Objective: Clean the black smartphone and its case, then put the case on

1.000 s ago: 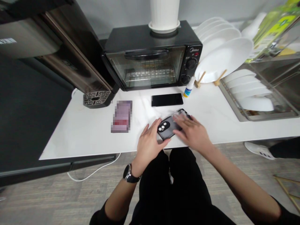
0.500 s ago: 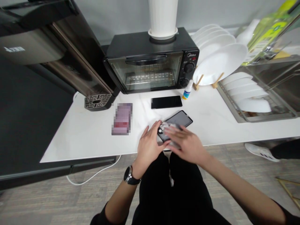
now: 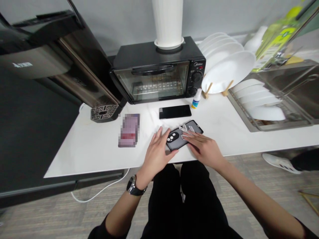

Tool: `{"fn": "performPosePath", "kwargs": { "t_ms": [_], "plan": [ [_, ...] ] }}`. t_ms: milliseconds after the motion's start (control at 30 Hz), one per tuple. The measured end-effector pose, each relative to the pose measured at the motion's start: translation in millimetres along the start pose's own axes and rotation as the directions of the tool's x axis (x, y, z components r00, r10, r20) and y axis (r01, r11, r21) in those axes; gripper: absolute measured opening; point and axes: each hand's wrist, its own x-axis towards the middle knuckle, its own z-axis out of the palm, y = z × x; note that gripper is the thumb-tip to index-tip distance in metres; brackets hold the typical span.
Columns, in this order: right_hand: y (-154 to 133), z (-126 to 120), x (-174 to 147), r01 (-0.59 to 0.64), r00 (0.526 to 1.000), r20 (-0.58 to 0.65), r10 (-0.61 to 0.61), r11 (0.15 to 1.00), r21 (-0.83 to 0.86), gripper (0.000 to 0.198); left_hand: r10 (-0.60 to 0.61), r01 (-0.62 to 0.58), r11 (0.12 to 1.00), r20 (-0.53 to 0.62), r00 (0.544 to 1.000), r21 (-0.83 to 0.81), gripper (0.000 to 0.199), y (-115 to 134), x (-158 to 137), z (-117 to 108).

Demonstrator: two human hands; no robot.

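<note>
A dark phone [image 3: 178,137] lies camera-side up near the front edge of the white countertop [image 3: 94,149]. My left hand [image 3: 157,154] rests flat beside its left end, thumb and fingers against the edge, steadying it. My right hand [image 3: 205,149] presses a small pale wipe [image 3: 185,131] onto the phone's back with the fingertips. A second black phone [image 3: 175,112] lies face up just behind. A small white dropper bottle [image 3: 196,98] with a blue label stands behind that.
A black toaster oven [image 3: 159,74] stands at the back with a white vase [image 3: 168,23] on top. White plates [image 3: 228,66] stand in a rack to the right, more in a metal drainer [image 3: 259,106]. A drip tray [image 3: 103,112] and a blurred rectangular item [image 3: 129,130] sit left.
My right hand slid the wipe along the phone's back, toward me and then out again. The left hand stayed on the phone's end. The camera tilted slightly.
</note>
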Motion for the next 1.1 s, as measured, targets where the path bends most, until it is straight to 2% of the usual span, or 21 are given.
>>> {"fn": "performPosePath", "kwargs": {
  "t_ms": [67,100,200,333,467,633,700,833,933,1033,1100],
  "plan": [
    [-1.6,3.8,-0.8,-0.036,0.998,-0.059,0.037,0.999,0.014,0.038,0.093,-0.088,0.995,0.101,0.991,-0.054,0.087,-2.2,16.4,-14.0],
    [-2.6,5.6,-0.9,-0.046,0.996,-0.081,0.047,0.999,0.019,0.037,0.111,-0.102,0.992,0.109,0.988,-0.08,0.078,-3.7,28.4,-20.6],
    [-3.6,9.1,-1.0,-0.056,0.99,-0.129,0.062,0.997,0.054,0.031,0.12,-0.12,0.993,0.045,0.992,-0.002,0.061,-13.1,74.9,-31.8],
    [-0.5,10.4,-1.3,-0.065,0.982,-0.166,0.085,0.991,0.121,0.022,0.15,-0.159,0.979,0.073,0.986,0.13,0.071,-35.5,131.1,-25.6],
    [2.5,10.9,-1.7,-0.067,0.982,-0.165,0.091,0.987,0.147,0.018,0.184,-0.187,0.973,0.033,0.982,0.139,0.054,-46.0,148.3,-17.3],
    [3.8,11.5,-2.5,-0.086,0.982,-0.15,0.112,0.982,0.17,0.019,0.196,-0.187,0.962,-0.03,0.98,0.2,0.047,-40.0,139.2,-15.0],
    [3.8,11.2,-3.4,-0.092,0.983,-0.144,0.118,0.98,0.175,0.019,0.188,-0.176,0.958,-0.033,0.982,0.226,0.037,-38.7,136.4,-15.9],
    [0.4,7.6,-4.6,-0.132,0.98,-0.127,0.154,0.977,0.167,0.019,0.131,-0.105,0.964,-0.09,0.987,0.243,0.027,-36.0,123.5,-26.6],
    [-5.2,4.6,2.6,-0.185,0.974,-0.104,0.202,0.971,0.15,0.021,0.062,-0.019,0.978,-0.201,0.978,0.21,0.024,-24.9,91.2,-38.2],
    [-7.2,7.2,23.0,-0.23,0.966,-0.085,0.244,0.963,0.141,0.022,0.0,0.035,0.991,-0.271,0.963,0.126,0.021,-4.2,40.4,-43.4],
    [-3.6,12.2,42.4,-0.257,0.958,-0.093,0.272,0.955,0.15,0.021,-0.085,0.049,0.989,-0.264,0.961,-0.139,0.018,10.6,6.0,-41.2]
  ]
}}
